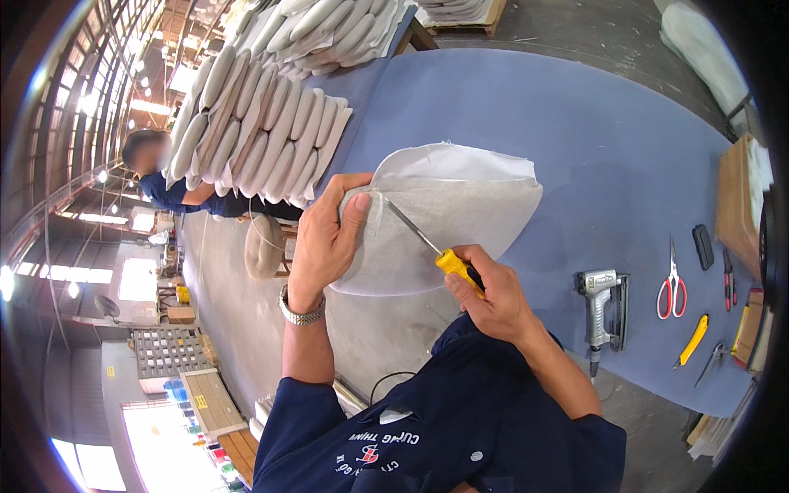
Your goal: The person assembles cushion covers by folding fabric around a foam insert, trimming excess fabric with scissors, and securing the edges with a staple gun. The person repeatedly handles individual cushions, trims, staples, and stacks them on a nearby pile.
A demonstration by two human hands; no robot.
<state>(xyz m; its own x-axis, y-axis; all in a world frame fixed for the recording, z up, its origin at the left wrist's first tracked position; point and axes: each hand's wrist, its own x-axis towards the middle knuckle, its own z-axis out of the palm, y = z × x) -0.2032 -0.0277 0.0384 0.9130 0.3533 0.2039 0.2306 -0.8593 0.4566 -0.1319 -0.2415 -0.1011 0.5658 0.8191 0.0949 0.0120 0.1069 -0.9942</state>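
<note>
Now the left hand (pixel 325 238) grips a rounded, grey fabric-covered panel (pixel 448 238); the right hand (pixel 485 292) holds a yellow-handled screwdriver (pixel 427 244), its metal tip against the cloth, above the blue worktop (pixel 575 140).

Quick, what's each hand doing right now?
Left hand: closed, gripping the edge of the grey fabric-covered curved panel.
Right hand: closed around the yellow-and-black-handled screwdriver, its tip at the panel's edge.

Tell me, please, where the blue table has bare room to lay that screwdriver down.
The blue table is bare between the grey panel and the staple gun, and beyond the panel. The right edge is crowded: red scissors, yellow knife, pliers.
</note>
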